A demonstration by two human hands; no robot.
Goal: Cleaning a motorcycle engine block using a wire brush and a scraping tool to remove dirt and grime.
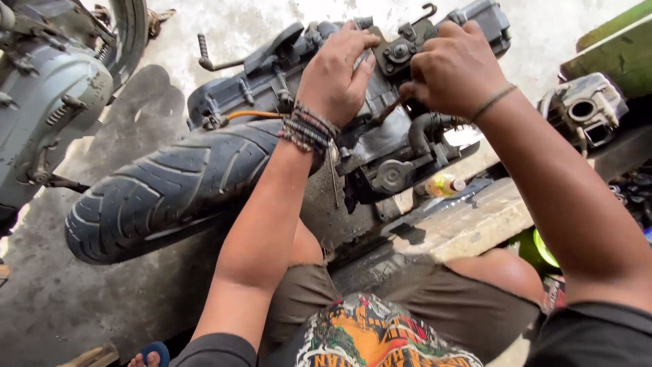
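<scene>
At upper centre, the left hand [336, 71] presses on the engine [380, 143] while the right hand [451, 68] grips a tool [388, 110], parts still attached.

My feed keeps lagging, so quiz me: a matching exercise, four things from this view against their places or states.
Things:
1. left hand
2. right hand
3. tyre
4. yellow bottle

Places or states:
A. lying under the engine, by the plank
B. gripping a thin rusty tool
C. pressed on the engine top, beaded bands at the wrist
D. black, treaded, lying left of the engine

Pairs: 1-C, 2-B, 3-D, 4-A
</scene>
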